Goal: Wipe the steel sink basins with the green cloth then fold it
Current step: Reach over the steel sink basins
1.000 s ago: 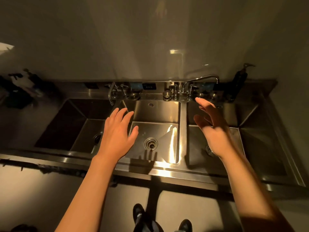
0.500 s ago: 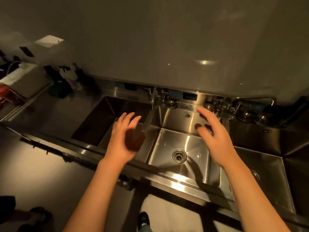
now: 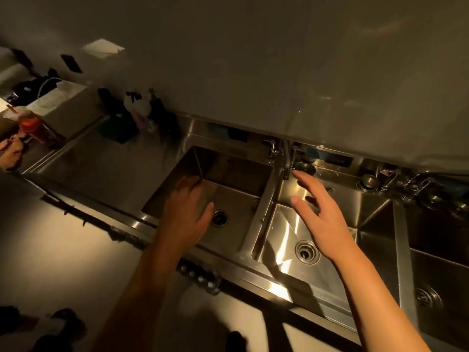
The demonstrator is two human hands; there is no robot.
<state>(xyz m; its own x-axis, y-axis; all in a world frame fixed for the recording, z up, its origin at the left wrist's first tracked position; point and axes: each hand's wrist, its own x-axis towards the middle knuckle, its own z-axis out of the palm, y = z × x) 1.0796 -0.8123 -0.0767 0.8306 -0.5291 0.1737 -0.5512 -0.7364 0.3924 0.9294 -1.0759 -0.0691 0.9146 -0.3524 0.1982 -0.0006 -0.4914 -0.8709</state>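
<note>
A plain wall [image 3: 253,59] rose behind the long steel desk [image 3: 106,168], and pale floor [image 3: 50,250] ran along its near edge in dim, yellowish light. Three basins sat in a row in the desk: the left basin [image 3: 236,174] in shadow, the middle basin [image 3: 284,240] shining, the right basin [image 3: 431,262] toward the desk's right end. My left hand [image 3: 187,214] hung over the left basin, fingers loose and holding nothing. My right hand [image 3: 322,219] was spread flat above the middle basin, fingertips near the faucet [image 3: 286,161] at the far edge. At the desk's far left corner lay a dark heap [image 3: 119,128], too dim to tell whether it was the green cloth, beside spray bottles [image 3: 139,105].
</note>
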